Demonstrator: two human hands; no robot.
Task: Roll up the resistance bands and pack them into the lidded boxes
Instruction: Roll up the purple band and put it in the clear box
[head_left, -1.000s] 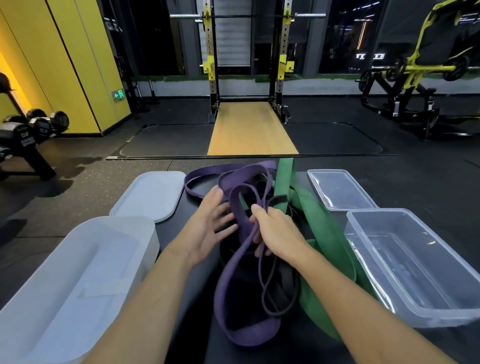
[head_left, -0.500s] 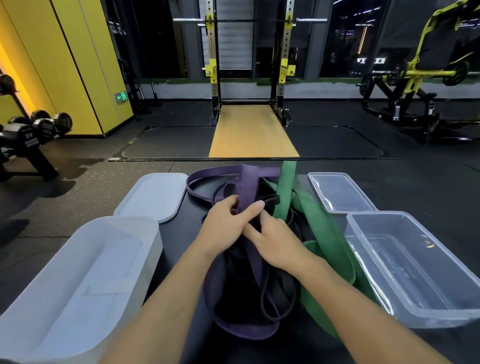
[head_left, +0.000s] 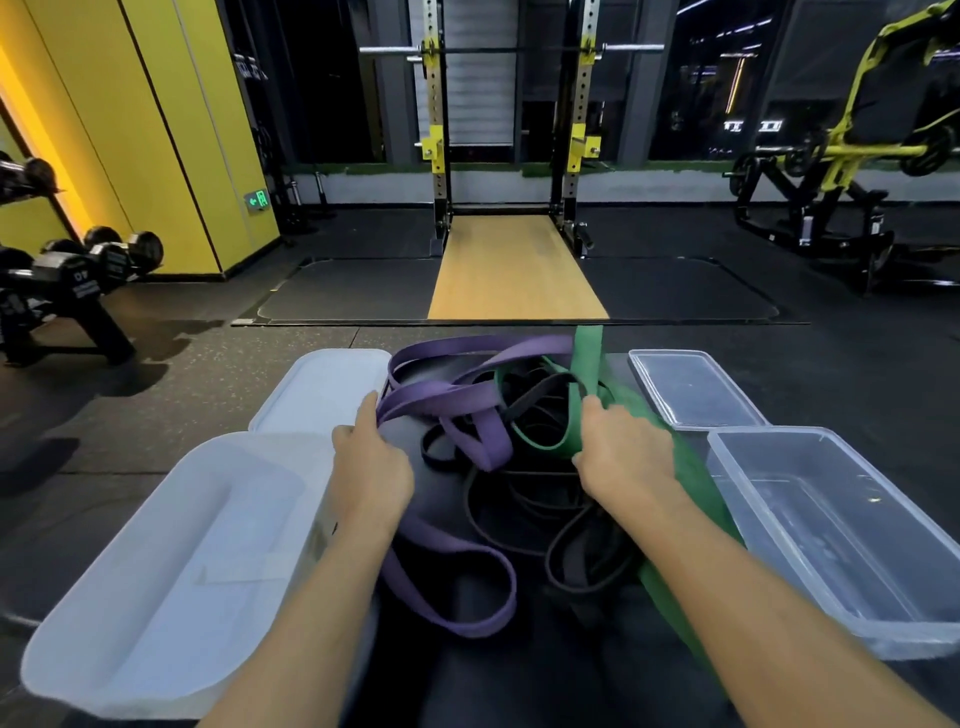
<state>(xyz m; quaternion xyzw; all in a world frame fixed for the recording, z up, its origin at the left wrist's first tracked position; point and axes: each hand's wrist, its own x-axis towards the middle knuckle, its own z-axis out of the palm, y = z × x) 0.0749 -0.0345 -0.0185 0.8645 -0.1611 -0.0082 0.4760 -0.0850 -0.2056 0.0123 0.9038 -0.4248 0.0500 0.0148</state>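
Your left hand (head_left: 371, 467) grips a strand of the purple band (head_left: 467, 410) at the tangle's left edge. Your right hand (head_left: 621, 452) is closed around the green band (head_left: 589, 358). The bands lie tangled with black bands (head_left: 530, 499) between the white box (head_left: 156, 571) and clear box (head_left: 831, 519), both open.

Purple band (head_left: 447, 400), green band (head_left: 587, 364) right of it, thin black bands (head_left: 524, 499) tangled between, black table (head_left: 457, 675), frosted white box (head_left: 156, 571) left of the bands, clear box (head_left: 841, 535) right, yellow wall panels (head_left: 171, 130)
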